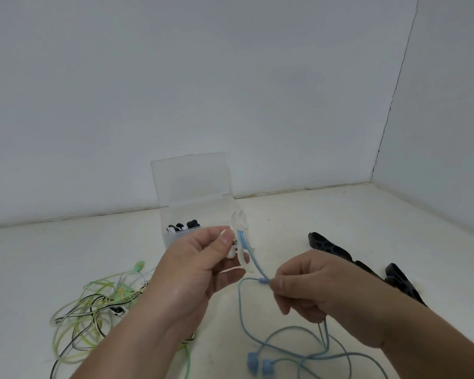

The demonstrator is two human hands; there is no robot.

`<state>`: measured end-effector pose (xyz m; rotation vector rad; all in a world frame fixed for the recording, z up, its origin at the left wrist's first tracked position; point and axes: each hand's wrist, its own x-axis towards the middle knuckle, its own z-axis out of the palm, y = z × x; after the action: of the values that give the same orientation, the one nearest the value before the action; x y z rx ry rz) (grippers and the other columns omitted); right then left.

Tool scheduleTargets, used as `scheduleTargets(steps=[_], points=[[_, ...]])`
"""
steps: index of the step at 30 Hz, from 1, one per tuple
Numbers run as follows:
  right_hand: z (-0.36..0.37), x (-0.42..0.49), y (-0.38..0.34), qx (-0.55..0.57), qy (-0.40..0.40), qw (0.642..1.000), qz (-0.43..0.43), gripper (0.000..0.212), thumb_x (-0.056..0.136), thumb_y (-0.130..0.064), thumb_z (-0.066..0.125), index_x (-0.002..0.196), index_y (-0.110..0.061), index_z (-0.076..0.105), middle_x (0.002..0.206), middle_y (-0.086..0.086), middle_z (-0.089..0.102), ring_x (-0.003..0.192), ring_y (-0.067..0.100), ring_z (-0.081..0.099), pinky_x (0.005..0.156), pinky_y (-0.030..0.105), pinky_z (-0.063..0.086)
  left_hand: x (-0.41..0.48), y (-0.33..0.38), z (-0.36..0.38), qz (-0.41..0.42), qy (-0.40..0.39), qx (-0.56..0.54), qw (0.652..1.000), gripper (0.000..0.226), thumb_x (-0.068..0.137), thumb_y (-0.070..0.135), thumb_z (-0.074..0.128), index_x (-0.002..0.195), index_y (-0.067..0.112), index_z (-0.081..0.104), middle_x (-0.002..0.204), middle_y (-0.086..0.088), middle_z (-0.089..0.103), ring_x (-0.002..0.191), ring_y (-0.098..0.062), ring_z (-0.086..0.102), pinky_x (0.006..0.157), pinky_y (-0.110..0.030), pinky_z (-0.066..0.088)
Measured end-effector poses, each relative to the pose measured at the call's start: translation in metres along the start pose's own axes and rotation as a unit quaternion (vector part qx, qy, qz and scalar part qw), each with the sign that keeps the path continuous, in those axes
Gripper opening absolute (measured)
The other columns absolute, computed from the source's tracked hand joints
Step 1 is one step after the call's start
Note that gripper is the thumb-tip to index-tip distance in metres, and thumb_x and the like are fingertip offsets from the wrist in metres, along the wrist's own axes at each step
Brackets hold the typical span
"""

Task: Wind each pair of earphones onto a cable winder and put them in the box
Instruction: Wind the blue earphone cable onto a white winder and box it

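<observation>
My left hand [200, 265] holds a white cable winder [241, 243] upright in front of the box, thumb pressing the plug end against it. A few turns of the blue earphone cable [255, 259] lie on the winder. My right hand [301, 285] pinches that blue cable at its splitter, just right of the winder, and the cable runs taut between the two. The rest of the blue cable loops down to two blue earbuds [257, 363] on the floor. A clear plastic box [197, 214] stands behind with its lid up and black-and-white earphones inside.
A tangle of green, yellow and black-and-white earphones [99, 307] lies on the floor at the left. Dark patterned winders [331, 248] lie at the right, partly behind my right arm. White walls meet in a corner at the back right.
</observation>
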<state>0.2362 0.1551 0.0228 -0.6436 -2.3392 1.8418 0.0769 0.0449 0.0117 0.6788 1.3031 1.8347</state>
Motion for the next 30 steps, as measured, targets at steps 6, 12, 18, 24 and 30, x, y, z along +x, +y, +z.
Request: scheduleTargets(steps=[6,12,18,24,30], points=[[0.010,0.003,0.003,-0.014,-0.050,0.999,0.008,0.033,0.097,-0.022,0.061,0.067,-0.012,0.069,0.052,-0.001,0.038,0.052,0.014,0.029,0.052,0.026,0.022,-0.003,-0.007,0.005,0.004,-0.006,0.030,1.000,0.034,0.076,0.029,0.066,0.097,0.003,0.072,0.078,-0.010,0.070,0.060,-0.013,0.063,0.053,-0.022,0.053],[0.001,0.003,0.002,0.000,0.018,0.999,0.029,0.036,0.094,-0.017,0.063,0.059,-0.011,0.067,0.050,0.001,0.040,0.048,0.014,0.034,0.050,0.023,0.027,-0.003,-0.005,0.002,-0.007,-0.041,0.050,0.998,0.040,0.075,0.031,0.066,0.102,0.002,0.071,0.078,-0.009,0.069,0.059,-0.013,0.062,0.051,-0.021,0.048],[-0.003,0.006,0.004,0.077,0.109,0.990,0.040,0.037,0.094,-0.011,0.060,0.057,-0.008,0.061,0.051,0.003,0.034,0.045,0.015,0.026,0.045,0.023,0.023,-0.007,-0.003,0.004,0.001,-0.085,0.128,0.988,0.031,0.078,0.029,0.066,0.096,0.003,0.070,0.073,-0.009,0.068,0.057,-0.015,0.059,0.050,-0.023,0.045],[-0.008,0.008,0.003,0.182,0.173,0.968,0.022,0.035,0.097,-0.018,0.057,0.063,-0.009,0.062,0.057,0.005,0.034,0.051,0.016,0.028,0.048,0.025,0.026,-0.009,-0.010,0.005,0.036,-0.084,0.270,0.959,0.004,0.093,0.012,0.066,0.092,0.012,0.070,0.073,0.006,0.066,0.062,-0.012,0.063,0.056,-0.025,0.050],[-0.008,0.005,0.001,0.183,0.175,0.967,0.005,0.037,0.101,-0.017,0.050,0.069,-0.006,0.063,0.056,0.004,0.031,0.052,0.016,0.023,0.048,0.026,0.021,-0.010,-0.012,0.004,0.043,-0.117,0.294,0.948,0.031,0.094,0.007,0.064,0.099,0.035,0.075,0.082,0.005,0.058,0.065,-0.014,0.065,0.062,-0.025,0.053]])
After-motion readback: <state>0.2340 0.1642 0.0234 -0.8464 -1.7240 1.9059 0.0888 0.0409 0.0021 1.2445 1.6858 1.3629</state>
